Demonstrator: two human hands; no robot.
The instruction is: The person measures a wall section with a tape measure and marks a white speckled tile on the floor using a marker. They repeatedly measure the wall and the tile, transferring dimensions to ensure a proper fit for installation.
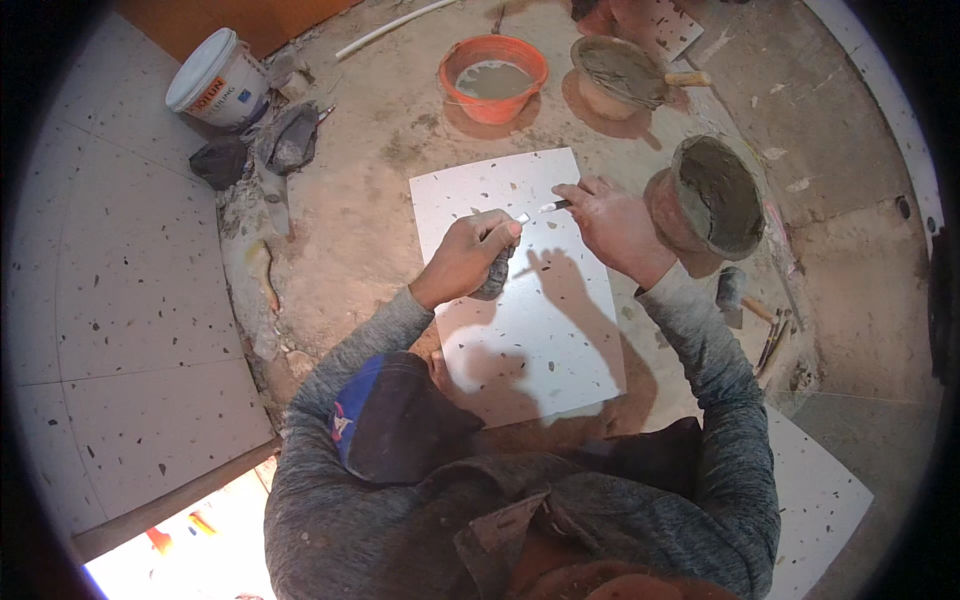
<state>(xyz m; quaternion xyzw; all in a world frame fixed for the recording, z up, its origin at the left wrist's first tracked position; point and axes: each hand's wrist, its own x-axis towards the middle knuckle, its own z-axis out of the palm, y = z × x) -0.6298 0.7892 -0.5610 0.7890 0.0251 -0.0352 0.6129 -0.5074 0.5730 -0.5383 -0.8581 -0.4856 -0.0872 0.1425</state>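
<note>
Your grey shirt (370, 535) sits closest. Your left hand (465, 255) grips a dark bundle (494, 280), your right hand (618, 225) a slim black-bodied tool (561, 205).

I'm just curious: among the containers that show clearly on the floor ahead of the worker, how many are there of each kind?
White bucket: 1
Orange-red basin with cloudy liquid: 1
Basins of grey paste: 2
Total: 4

The right grip (618, 228) holds a slim tool (555, 206) above a speckled tile (535, 345).
</note>
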